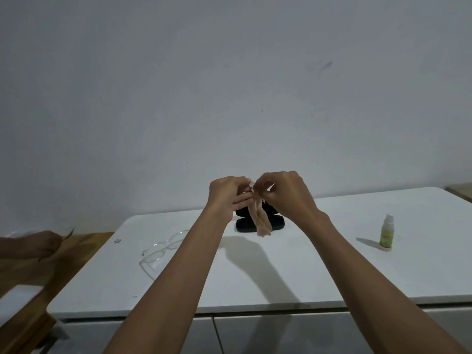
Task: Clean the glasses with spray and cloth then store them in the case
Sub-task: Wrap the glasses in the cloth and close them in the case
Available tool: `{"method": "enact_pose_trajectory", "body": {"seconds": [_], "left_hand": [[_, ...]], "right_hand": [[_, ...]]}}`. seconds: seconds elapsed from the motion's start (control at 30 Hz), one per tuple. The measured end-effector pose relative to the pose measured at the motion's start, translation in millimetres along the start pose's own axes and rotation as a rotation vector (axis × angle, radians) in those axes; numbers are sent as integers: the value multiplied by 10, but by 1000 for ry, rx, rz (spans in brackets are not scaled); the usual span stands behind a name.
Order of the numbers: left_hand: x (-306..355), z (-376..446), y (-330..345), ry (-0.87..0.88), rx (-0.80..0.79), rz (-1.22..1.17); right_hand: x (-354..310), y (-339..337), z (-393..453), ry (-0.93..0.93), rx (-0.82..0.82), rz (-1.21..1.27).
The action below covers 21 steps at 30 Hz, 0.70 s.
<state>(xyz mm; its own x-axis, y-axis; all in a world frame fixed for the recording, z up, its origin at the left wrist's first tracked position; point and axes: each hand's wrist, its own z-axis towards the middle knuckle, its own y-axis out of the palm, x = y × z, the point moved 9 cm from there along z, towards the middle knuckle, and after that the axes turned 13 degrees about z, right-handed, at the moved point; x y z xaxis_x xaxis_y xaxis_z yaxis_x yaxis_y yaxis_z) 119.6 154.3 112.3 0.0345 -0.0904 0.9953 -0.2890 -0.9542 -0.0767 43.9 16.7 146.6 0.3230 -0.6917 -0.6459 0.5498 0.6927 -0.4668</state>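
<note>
A beige cloth (261,221) hangs in the air above the table, pinched at its top by both hands. My left hand (227,195) and my right hand (281,192) meet at the cloth's upper edge, fingers closed on it. Behind and below the cloth, a black glasses case (277,222) stands open on the white table (281,277), partly hidden by the cloth and hands. Clear-framed glasses (159,251) lie on the table to the left, beside my left forearm. A small spray bottle (387,233) with a green label stands upright at the right.
Another person's hand (43,244) holding something thin is at the far left over a wooden surface (30,277). A bare grey wall rises behind the table. White cabinet fronts (255,333) sit under the table's front edge.
</note>
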Motion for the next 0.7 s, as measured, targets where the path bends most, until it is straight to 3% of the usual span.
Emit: {"method": "enact_pose_trajectory", "body": {"seconds": [0.13, 0.2, 0.4, 0.5, 0.7], "left_hand": [[-21, 25, -26, 4, -43, -9], [-12, 31, -31, 36, -61, -8], [136, -50, 71, 372, -130, 232], [142, -76, 105, 486, -67, 358], [66, 13, 1, 486, -31, 385]], "right_hand": [[48, 33, 64, 49, -2, 72], [122, 18, 97, 155, -1, 223], [221, 16, 70, 371, -5, 631], [257, 44, 58, 410, -10, 675], [441, -2, 44, 423, -2, 623]]}}
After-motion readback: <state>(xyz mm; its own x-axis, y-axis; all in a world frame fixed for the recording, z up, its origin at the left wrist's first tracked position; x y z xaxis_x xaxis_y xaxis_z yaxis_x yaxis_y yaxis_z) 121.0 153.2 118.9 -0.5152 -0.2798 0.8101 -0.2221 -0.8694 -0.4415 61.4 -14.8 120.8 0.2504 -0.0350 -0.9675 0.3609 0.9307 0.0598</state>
